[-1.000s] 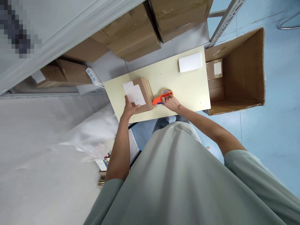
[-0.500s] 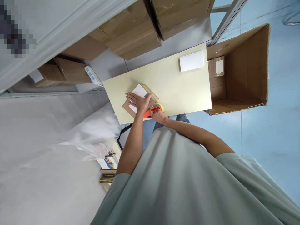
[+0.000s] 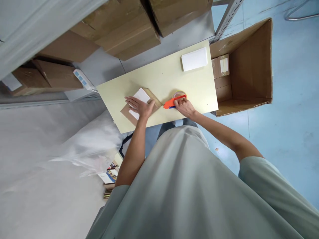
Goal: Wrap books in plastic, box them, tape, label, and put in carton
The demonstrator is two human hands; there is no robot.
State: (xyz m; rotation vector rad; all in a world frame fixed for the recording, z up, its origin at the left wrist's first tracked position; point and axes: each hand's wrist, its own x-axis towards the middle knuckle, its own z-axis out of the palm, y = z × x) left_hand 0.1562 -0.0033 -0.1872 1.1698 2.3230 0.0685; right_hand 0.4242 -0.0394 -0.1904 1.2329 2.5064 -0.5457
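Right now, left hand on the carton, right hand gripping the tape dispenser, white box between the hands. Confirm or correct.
Not between them: in the head view, the white box lies near the table's far right corner. The left hand is on the carton; the right hand grips the tape dispenser.

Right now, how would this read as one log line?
left hand: flat on brown cardboard box | right hand: grips orange tape dispenser | pale-yellow tabletop: white rectangular object, far right corner
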